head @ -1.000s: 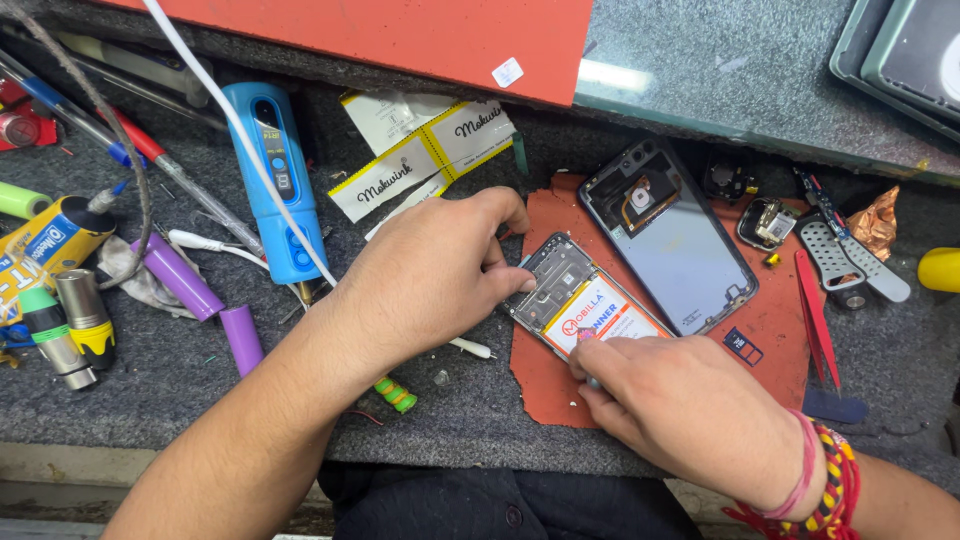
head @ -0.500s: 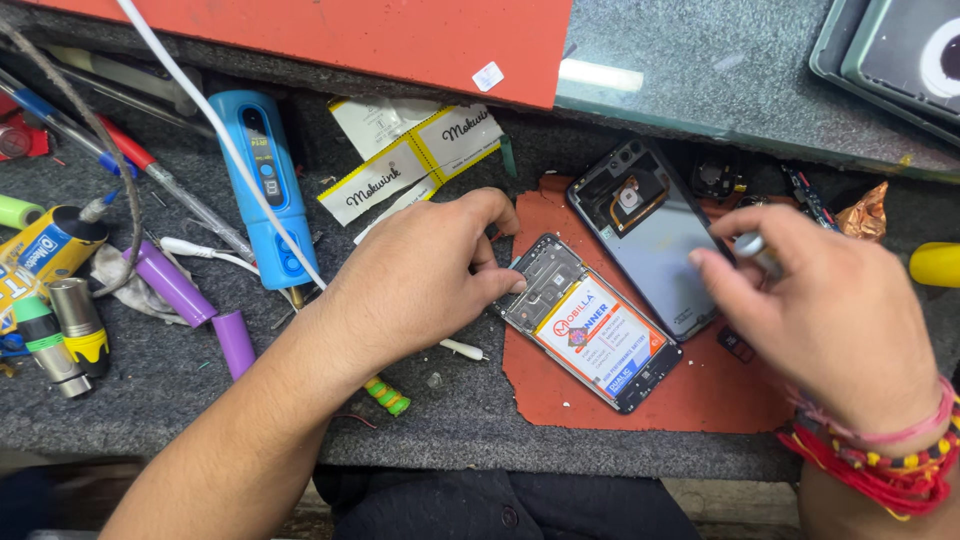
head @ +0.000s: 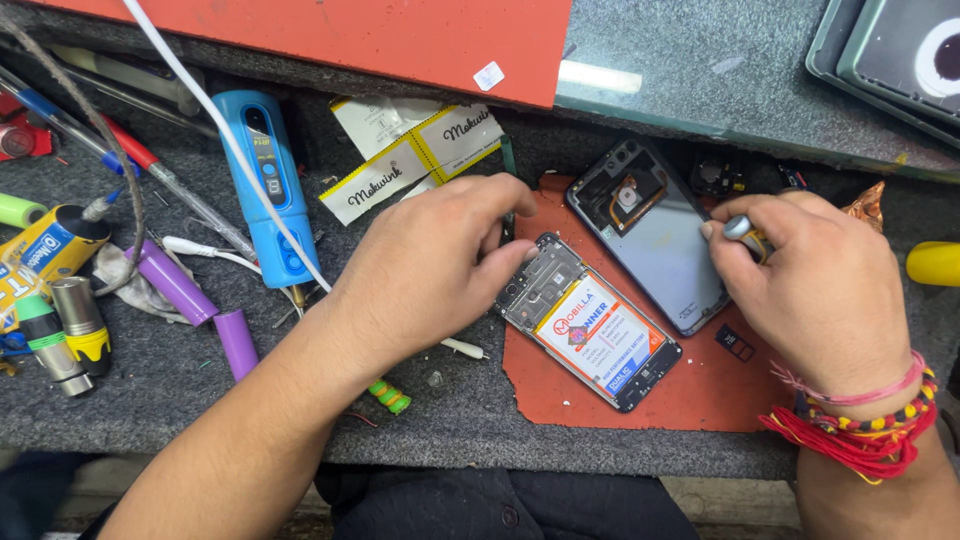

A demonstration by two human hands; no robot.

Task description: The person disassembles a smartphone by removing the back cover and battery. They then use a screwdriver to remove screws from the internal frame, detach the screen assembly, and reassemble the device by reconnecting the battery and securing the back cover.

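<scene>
An opened phone (head: 590,320) is seen at frame centre, lying flat on a red mat (head: 700,385) on the grey surface (head: 180,390). Its long axis runs diagonally, from upper left to lower right, with the camera end toward the upper left. A battery with a white, red and blue label (head: 598,335) is seated in the lower part of the body.

The upper-left end of the phone is gripped by the left hand (head: 430,265), thumb and fingers curled round its corner. A small metal-tipped tool (head: 742,230) is pinched in the right hand (head: 820,285) at centre right, fingers clenched around it; red and beaded bands are worn on that wrist.

A detached back cover (head: 650,235) is laid on the mat just above and right of the phone, tilted the same way, inner side up. A tiny dark card (head: 735,343) is seen on the mat at its lower right.

White rectangular label strips with yellow edging (head: 410,160) are laid at upper centre-left. A blue handheld device (head: 272,185) stands just left of them, crossed by a white cable (head: 215,130). Purple cylinders (head: 200,305) are scattered at left, and a yellow-labelled tube (head: 45,250) is seen at the far left edge. A red board (head: 400,35) is spread along the top.
</scene>
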